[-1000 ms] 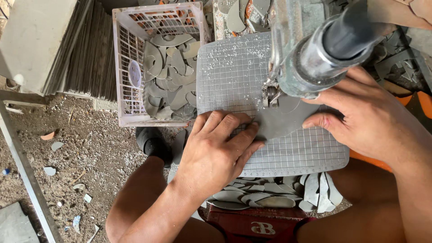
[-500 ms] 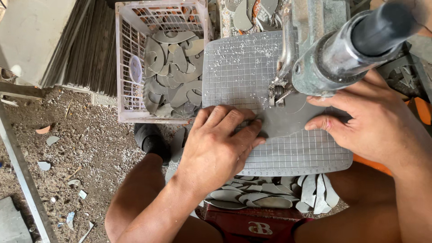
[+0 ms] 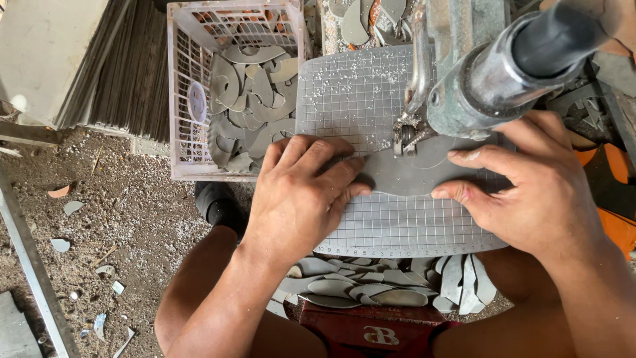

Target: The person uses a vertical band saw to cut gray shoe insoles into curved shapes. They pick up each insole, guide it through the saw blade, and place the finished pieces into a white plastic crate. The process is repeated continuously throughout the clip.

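Grey sheet piece (image 3: pixel 424 174): flat, thin and curved at its near edge, it lies on the gridded mat under the machine head, between the two hands.
Left hand (image 3: pixel 301 199): palm down, fingers spread and flattened, pressing on the left end of the grey sheet piece; it grips nothing, it only bears down.
Right hand (image 3: pixel 530 192): palm down on the right end of the same piece, fingers stretched toward the cutting point, thumb lying along the near edge; also pressing flat, not closed round anything.
Cutting head (image 3: pixel 407 136): a small metal foot touching the sheet piece between the fingertips of both hands, with pale dust gathered around it.
Machine body (image 3: pixel 483 79): a worn metal cylinder with a dark handle running up to the right, hanging over the right hand.
Gridded mat (image 3: pixel 358 93): a pale grey board with fine squares and a ruled scale along its near edge, speckled with white chips; it serves as the counter surface.
Plastic crate (image 3: pixel 232 26): pinkish white latticed basket, just left of the mat, holding a heap of grey curved offcuts (image 3: pixel 255 109).
Cut pieces (image 3: pixel 371 285): grey leaf-shaped blanks stacked below the near edge of the mat, above a red object.
Floor (image 3: pixel 99 219): dusty ground at left, strewn with small shards.
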